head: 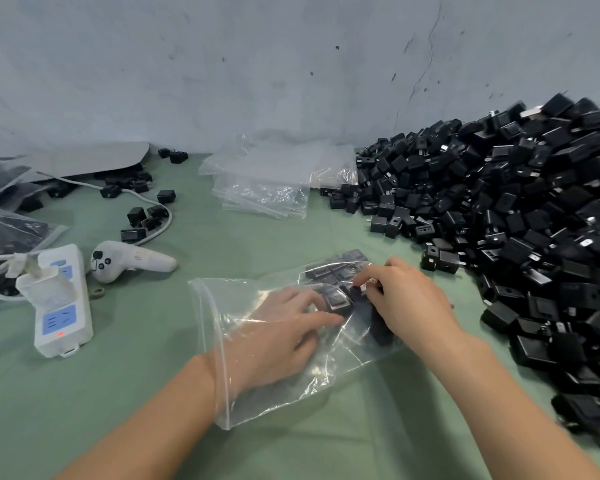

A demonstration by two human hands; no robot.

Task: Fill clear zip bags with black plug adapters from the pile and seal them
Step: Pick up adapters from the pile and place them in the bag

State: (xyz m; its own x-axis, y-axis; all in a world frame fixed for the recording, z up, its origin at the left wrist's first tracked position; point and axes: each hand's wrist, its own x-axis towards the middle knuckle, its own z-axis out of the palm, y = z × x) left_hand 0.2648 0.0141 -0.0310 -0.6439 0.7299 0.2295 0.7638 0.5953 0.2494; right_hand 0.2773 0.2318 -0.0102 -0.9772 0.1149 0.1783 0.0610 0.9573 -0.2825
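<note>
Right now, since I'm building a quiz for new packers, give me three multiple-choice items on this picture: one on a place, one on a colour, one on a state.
1. Where does the adapter pile lie from the zip bag being filled?
A) to its left
B) to its right, against the wall
C) under it

2. What colour is the table cover?
A) green
B) red
C) white

3. What state is that bag in?
A) sealed
B) open, with the left hand inside
C) empty

Answers:
1 B, the pile fills the right side up to the wall.
2 A, green cloth shows all around the bag.
3 B, the zip edge gapes round the wrist, and adapters lie inside.
</note>
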